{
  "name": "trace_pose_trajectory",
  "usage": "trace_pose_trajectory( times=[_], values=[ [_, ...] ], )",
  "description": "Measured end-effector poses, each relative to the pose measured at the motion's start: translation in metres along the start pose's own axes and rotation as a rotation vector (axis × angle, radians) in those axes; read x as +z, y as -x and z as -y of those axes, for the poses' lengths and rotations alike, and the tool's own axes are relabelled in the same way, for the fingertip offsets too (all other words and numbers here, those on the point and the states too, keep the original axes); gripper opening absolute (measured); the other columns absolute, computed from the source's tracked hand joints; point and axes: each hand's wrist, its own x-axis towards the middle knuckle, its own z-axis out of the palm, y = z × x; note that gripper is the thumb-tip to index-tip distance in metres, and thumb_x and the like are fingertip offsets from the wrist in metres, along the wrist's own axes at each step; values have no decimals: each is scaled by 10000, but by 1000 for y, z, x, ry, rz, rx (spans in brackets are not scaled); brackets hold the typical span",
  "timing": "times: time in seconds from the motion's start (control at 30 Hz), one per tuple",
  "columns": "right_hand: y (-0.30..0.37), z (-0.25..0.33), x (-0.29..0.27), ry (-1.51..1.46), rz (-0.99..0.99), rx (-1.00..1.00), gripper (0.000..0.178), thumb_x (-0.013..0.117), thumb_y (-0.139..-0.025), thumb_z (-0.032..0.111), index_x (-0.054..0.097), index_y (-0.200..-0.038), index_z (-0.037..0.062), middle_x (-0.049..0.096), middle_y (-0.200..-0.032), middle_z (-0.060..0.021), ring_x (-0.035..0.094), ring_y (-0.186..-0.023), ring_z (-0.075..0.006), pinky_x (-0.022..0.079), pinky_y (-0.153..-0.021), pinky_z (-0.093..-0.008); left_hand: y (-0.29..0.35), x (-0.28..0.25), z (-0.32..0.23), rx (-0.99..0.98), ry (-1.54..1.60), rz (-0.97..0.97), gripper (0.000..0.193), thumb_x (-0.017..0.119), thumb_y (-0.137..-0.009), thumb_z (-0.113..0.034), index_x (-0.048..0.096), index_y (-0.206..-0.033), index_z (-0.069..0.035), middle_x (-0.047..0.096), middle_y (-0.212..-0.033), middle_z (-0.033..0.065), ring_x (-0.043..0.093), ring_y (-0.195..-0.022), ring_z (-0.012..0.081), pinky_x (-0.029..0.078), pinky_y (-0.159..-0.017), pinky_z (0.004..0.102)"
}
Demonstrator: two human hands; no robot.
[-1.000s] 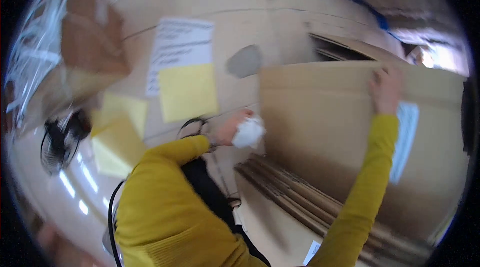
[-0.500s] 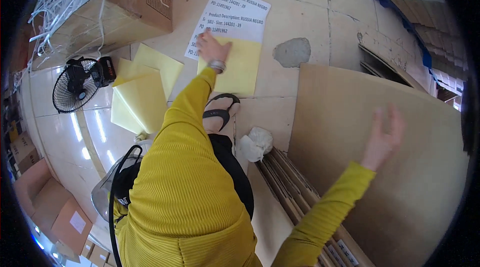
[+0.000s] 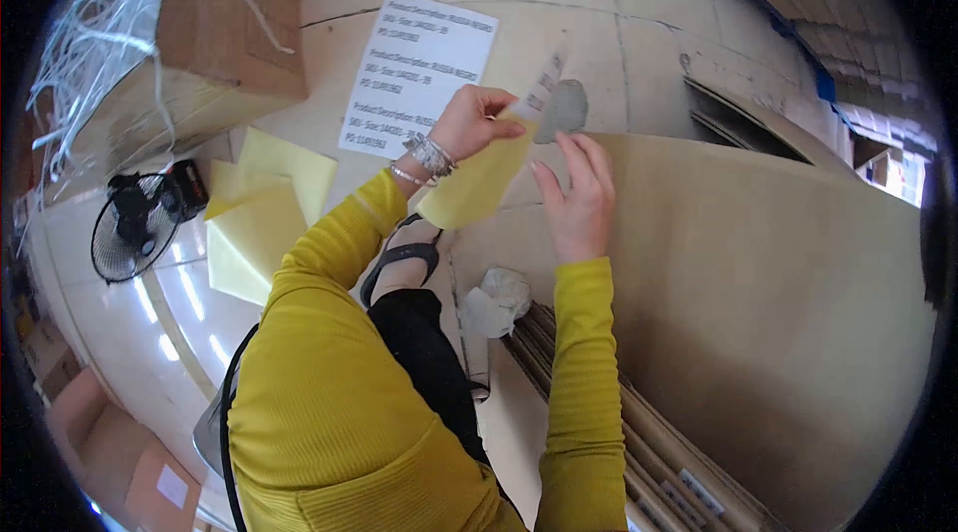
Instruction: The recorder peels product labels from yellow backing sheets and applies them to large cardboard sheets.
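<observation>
My left hand (image 3: pixel 475 125), wearing bracelets, is closed with thumb and fingers on a label sheet. Its yellow part (image 3: pixel 469 188) hangs curved below the hand, and a narrow white printed part (image 3: pixel 543 83) rises beyond the fingers, blurred. Just right of the sheet is my right hand (image 3: pixel 579 195), its thumb apart from the fingers and nothing visible between them. Flat on the floor beyond my left hand lies a white printed sheet (image 3: pixel 424 48). To the left, folded yellow sheets (image 3: pixel 261 233) rest in a loose pile.
A big cardboard sheet (image 3: pixel 738 312) leans at the right over stacked flat cardboard (image 3: pixel 659 442). At far left stand an open carton (image 3: pixel 235 23) with white straps (image 3: pixel 95 43) and a black fan (image 3: pixel 140 223). A crumpled white bundle (image 3: pixel 499 300) lies near my foot.
My left hand has lifted the yellow-backed label sheet off the white printed sheet, toward me and right. My right hand has come left from over the cardboard to beside it.
</observation>
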Motion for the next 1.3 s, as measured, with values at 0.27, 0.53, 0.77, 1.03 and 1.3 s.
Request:
trace_pose_trajectory(
  times=[0.27,0.53,0.77,1.03,1.3],
  values=[
    [-15,-1,-22,-205,-39,-36,242,697,-734,161,631,-875,-24,632,-855,-140,606,-749,-282,479,-680,-342,16,12,-51,226,131,146,198,743,-698,-100,599,-770,15,588,-652,7,508,-614,40,453,-558,226],
    [-4,0,-27,-229,-97,87,135,637,-800,110,628,-856,-12,635,-769,-118,608,-672,-214,469,-623,-291,21,17,-55,215,361,351,267,754,-697,-109,627,-900,7,622,-726,-8,543,-689,39,452,-622,211],
    [8,-22,-61,-361,-470,359,185,574,-870,125,627,-859,-51,625,-773,-42,554,-691,-101,447,-634,-244,9,-22,1,-128,622,410,312,729,-697,-19,614,-985,14,650,-877,56,605,-780,105,488,-716,229],
    [20,-24,-140,-434,-849,409,156,576,-866,115,629,-881,-31,621,-818,-52,554,-731,-101,436,-659,-216,16,-57,110,-308,363,295,399,718,-696,-42,563,-1056,27,634,-944,92,607,-821,152,500,-741,264],
    [34,30,-124,273,-563,-122,59,622,-784,30,627,-834,-1,626,-803,-111,587,-714,-241,478,-685,-344,4,14,-67,104,295,177,277,690,-760,-251,669,-906,-16,577,-1083,155,553,-986,241,414,-853,329]
  ],
)
